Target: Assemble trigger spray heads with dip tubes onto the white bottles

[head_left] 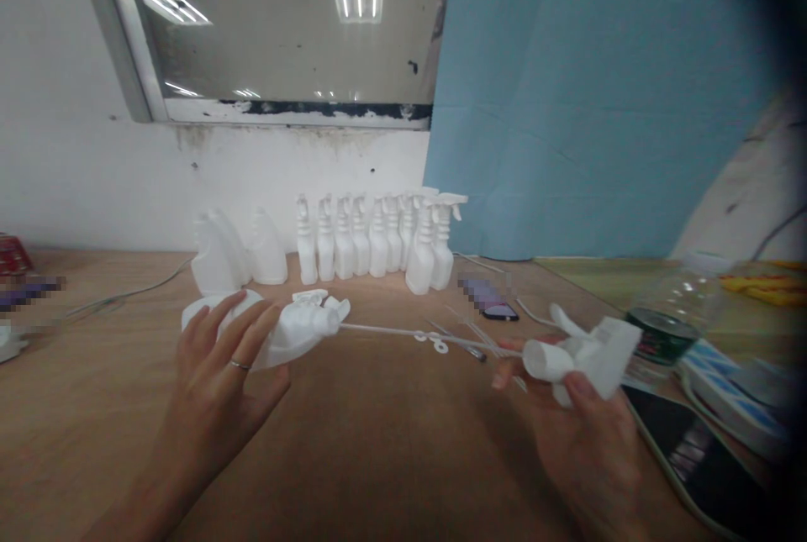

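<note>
We see a brown wooden desk (391,441) set against a stained white wall, with a grimy window above it and a blue sheet (593,97) hanging to the right. At the far edge of the desk stands a row of white spray bottles (378,239), with a few uncapped bottles (233,256) just to its left. A phone (492,300) lies right of centre, and a clear bottle of dark liquid (672,315) stands further right.

Our left hand (220,357) rests with spread fingers (252,332) on a white bottle (290,332) lying on its side, neck pointing right; the fingers are open, laid over it rather than closed. Our right hand (567,416) has its fingers curled around a white trigger sprayer (580,357), held near the desk's right side. The sprayer's thin dip tube (416,334) runs leftward, nearly level, its far tip at the bottle's mouth.
</note>
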Motion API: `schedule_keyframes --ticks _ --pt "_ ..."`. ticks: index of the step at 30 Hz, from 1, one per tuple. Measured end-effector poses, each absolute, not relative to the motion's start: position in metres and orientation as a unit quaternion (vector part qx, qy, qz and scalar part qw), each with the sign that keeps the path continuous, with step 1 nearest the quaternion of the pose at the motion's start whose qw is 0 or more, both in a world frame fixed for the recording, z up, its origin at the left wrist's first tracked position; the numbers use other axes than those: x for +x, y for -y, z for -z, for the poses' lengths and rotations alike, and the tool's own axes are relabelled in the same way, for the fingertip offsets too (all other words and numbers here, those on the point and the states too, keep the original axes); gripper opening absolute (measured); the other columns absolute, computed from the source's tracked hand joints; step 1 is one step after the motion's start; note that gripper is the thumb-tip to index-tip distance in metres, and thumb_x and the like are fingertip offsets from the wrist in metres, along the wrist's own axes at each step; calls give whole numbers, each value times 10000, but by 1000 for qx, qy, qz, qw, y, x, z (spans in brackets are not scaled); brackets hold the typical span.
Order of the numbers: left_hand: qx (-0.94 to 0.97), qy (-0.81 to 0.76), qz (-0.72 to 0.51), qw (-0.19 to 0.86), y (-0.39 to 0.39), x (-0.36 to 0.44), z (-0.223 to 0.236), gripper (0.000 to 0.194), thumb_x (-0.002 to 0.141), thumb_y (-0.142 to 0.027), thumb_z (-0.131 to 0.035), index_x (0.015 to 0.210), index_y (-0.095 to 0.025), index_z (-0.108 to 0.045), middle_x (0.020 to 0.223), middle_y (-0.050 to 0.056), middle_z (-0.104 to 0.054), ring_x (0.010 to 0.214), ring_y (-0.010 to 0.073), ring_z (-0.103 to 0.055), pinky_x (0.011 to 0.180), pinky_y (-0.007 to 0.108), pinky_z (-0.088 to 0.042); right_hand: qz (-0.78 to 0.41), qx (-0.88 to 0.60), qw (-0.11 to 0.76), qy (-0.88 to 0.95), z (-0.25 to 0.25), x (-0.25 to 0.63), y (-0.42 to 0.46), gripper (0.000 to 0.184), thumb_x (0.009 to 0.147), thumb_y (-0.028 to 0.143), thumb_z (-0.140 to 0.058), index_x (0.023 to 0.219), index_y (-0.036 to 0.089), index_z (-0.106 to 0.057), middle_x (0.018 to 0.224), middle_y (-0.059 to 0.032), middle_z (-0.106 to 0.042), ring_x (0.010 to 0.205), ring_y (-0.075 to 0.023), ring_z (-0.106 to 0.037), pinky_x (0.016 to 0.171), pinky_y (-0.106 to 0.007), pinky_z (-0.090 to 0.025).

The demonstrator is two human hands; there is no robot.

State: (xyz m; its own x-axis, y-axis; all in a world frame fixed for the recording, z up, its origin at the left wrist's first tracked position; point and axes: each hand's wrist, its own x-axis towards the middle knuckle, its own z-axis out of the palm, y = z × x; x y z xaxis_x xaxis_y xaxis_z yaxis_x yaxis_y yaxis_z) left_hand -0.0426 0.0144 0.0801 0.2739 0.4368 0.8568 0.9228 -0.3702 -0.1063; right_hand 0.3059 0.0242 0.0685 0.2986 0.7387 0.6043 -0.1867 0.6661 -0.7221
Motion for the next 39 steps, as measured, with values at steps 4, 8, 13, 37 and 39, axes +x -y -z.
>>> schedule_keyframes --ticks 4,8,13,37,39 --pt "-779 432 353 287 2 -22 -74 614 839 -133 -621 1413 -260 -444 1339 89 -588 1335 353 -417 1137 643 -204 -347 -359 687 529 -57 305 -22 293 801 451 -724 1005 240 -721 949 -84 -762 770 -285 -714 753 -457 -573" --pt "-835 387 331 211 11 -2 -60 599 835 -176 -613 1413 -261 -480 1295 67 -615 1265 329 -462 1144 612 -168 -404 -408 556 601 -49 294 -17 351 760 420 -783 1040 223 -706 1051 -97 -748 946 -288 -703 810 -406 -570" --pt "-868 348 310 173 6 4 -43 617 827 -154 -590 1431 -207 -472 1300 86 -598 1247 298 -458 1161 561 -133 -435 -374 444 689 -50 271 -12 318 835 394 -704 1097 237 -615 1047 -60 -689 962 -242 -670 852 -376 -544" --pt "-877 343 309 129 0 2 -32 658 815 -109 -582 1450 -194 -436 1315 93 -590 1258 283 -457 1155 541 -146 -392 -428 435 688 -40 258 -9 529 855 383 -655 1255 267 -330 983 -33 -621 823 -211 -656 738 -347 -529" --pt "-880 339 307 130 0 3 -31 663 815 -110 -582 1456 -187 -428 1328 97 -581 1266 287 -455 1155 546 -146 -422 -431 424 676 -40 258 -10 495 889 417 -613 1255 266 -316 912 -13 -620 743 -199 -649 680 -333 -524"
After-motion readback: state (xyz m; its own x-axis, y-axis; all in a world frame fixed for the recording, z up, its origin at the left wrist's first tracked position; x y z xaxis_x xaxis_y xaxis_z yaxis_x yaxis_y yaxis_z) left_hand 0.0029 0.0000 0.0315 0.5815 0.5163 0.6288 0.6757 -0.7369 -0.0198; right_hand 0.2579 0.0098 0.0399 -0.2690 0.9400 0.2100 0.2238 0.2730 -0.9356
